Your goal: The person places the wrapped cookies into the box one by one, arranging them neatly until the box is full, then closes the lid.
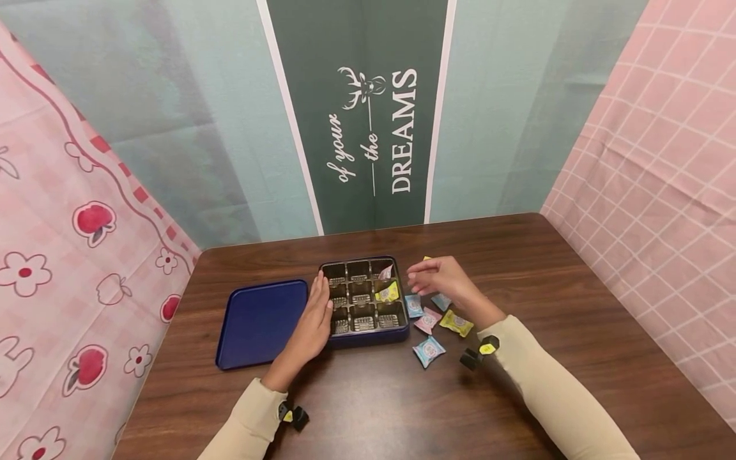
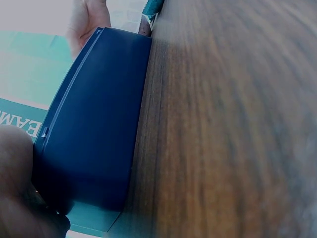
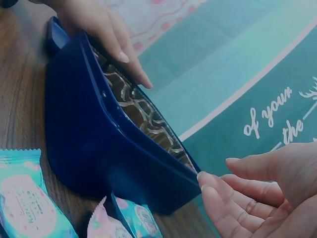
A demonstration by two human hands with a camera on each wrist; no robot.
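A dark blue box (image 1: 368, 338) stands on the table, its clear insert divided into several compartments. A pink wrapped candy (image 1: 386, 272) sits in the back right compartment and a yellow wrapped candy (image 1: 388, 292) in the middle right one. Along the box's left side rests my left hand (image 1: 313, 319), fingers extended at the rim. My right hand (image 1: 443, 278) hovers just past the right rim with loosely bent fingers; in the right wrist view nothing shows between thumb and fingertips (image 3: 210, 191). Below it lie blue candies (image 1: 429, 351), a pink candy (image 1: 427, 321) and a yellow candy (image 1: 457, 323).
The blue lid (image 1: 261, 326) lies flat left of the box. Another yellow candy (image 1: 427, 258) peeks out behind my right hand. The brown wooden table (image 1: 368, 409) meets a green printed cloth (image 1: 374, 128) at the back, with pink cloths on both sides.
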